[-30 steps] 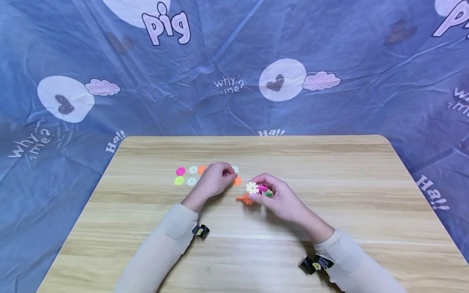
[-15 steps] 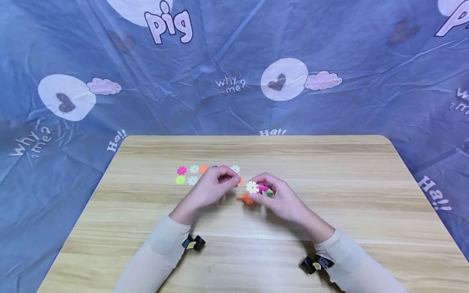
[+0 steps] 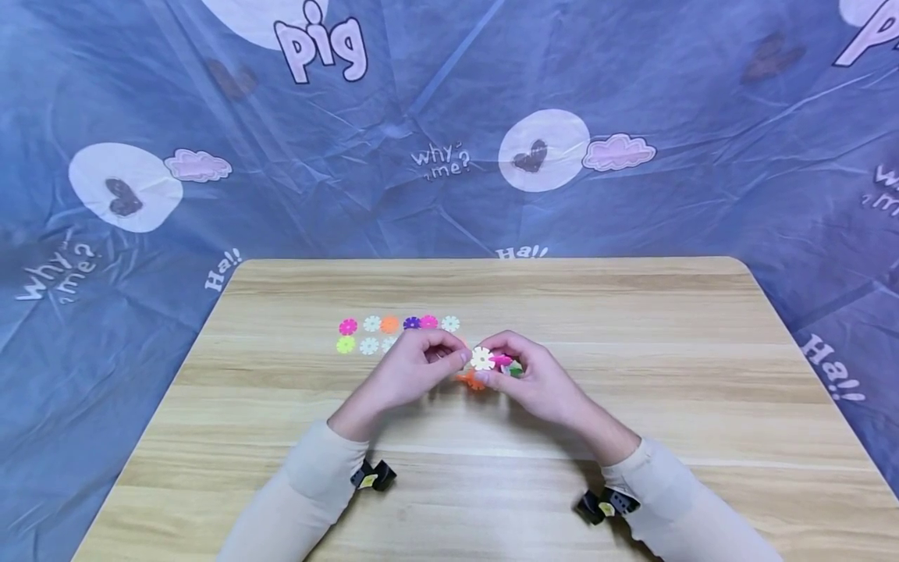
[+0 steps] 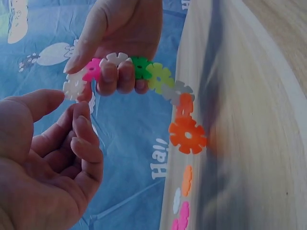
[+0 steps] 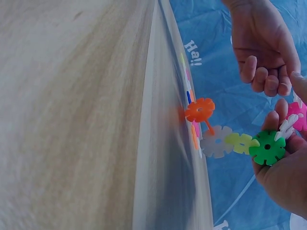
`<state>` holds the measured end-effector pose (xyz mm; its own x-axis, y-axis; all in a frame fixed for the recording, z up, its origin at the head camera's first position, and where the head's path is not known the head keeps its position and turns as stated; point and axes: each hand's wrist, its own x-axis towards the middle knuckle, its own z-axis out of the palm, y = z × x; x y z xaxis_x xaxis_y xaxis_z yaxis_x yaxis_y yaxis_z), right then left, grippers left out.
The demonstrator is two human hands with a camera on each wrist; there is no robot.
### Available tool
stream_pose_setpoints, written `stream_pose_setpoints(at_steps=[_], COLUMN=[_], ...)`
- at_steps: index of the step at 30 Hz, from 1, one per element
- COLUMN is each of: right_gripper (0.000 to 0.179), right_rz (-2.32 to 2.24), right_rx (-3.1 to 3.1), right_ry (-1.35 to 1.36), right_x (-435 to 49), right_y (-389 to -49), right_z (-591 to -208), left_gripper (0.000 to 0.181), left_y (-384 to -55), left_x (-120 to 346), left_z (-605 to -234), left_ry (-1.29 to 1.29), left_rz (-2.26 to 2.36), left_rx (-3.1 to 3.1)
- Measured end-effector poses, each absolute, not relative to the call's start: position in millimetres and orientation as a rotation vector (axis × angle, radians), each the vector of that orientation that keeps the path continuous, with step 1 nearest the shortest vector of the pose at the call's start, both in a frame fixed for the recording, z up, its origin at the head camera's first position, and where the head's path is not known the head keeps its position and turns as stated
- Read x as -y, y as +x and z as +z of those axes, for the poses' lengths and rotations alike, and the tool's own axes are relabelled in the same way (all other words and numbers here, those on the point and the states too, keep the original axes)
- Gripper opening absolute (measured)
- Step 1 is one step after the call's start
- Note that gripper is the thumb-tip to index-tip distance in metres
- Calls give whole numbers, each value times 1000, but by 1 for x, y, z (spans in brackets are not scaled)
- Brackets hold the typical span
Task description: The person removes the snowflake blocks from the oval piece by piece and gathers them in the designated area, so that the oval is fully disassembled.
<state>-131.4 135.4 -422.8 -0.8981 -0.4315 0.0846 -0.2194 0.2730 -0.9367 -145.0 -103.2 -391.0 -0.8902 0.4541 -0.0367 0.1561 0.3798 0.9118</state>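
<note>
My right hand (image 3: 537,378) grips a chain of joined flower-shaped plastic discs. Its thumb and fingertips pinch the white disc (image 3: 482,359) at the chain's end. Beyond that come a pink disc (image 4: 93,69), a white one, a green disc (image 5: 267,147), a yellow-green disc (image 5: 242,143), a clear disc (image 5: 218,141) and orange discs (image 4: 187,135) hanging at the other end. My left hand (image 3: 417,365) is right beside the white end disc, its thumb and a bent finger at the disc's lower edge. Whether it pinches anything is unclear.
On the wooden table (image 3: 281,437), several loose discs lie in two rows behind my left hand, among them a pink disc (image 3: 347,327), a yellow disc (image 3: 346,344) and a purple disc (image 3: 411,323). A blue printed cloth (image 3: 393,211) hangs behind the table.
My left hand has moved from over the loose discs towards me and right, up to the white disc. This uncovers more of the back row. My right hand and its chain have stayed put.
</note>
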Motion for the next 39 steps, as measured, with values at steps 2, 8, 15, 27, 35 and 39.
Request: stream_pose_setpoints(at_steps=[2,8,15,27,35,39], right_gripper=[32,35,31,21,22,21], right_rz=[-1679,-1667,-1678,-1757,-1808,-1812], right_rx=[-2355,-2348,-2340,-2233,-2102,-2093], right_ry=[-609,-599,-627,-638,-659,-644], right_x=[-135,-133,-139,-150,-147,-146], right_y=[-131,-131,-130,-134,-135,-135], right_z=[-423,-422,-423,-425,-426,-425], left_gripper=[18,16,15,17,23,27], left_y=[-144,-140,-138,-138,-134,-134], left_x=[102,99,100,102,93,92], left_z=[-391,-388,-385,-394,-398,-399], left_ry=[543,526,454,432,454,460], left_rz=[1520,1514,1510,1585,1586,1614], left_rx=[-2356,-2340,-2354,-2295,-2271,-2262])
